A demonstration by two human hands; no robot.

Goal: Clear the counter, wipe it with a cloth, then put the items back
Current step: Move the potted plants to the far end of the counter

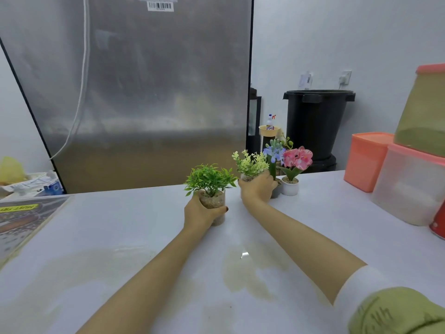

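My left hand [201, 214] is wrapped around the pot of a small dark green plant [210, 180], held upright just over the white counter [108, 237]. My right hand [256, 188] grips the pot of a pale yellow-green plant [250, 162] near the counter's far edge; the fingers hide its pot almost entirely. Right beside that hand stand a blue-flowered plant [274, 151] and a pink-flowered plant [297, 159] in a white pot. The counter surface shows faint wet-looking smears near me. No cloth is in view.
Stacked plastic containers [409, 184] with coral lids and a coral box [364, 162] fill the counter's right side, with a red can [438, 225] at the edge. A clear-covered menu board [24, 218] lies at the left. A steel fridge [144, 92] and a black bin [315, 121] stand behind.
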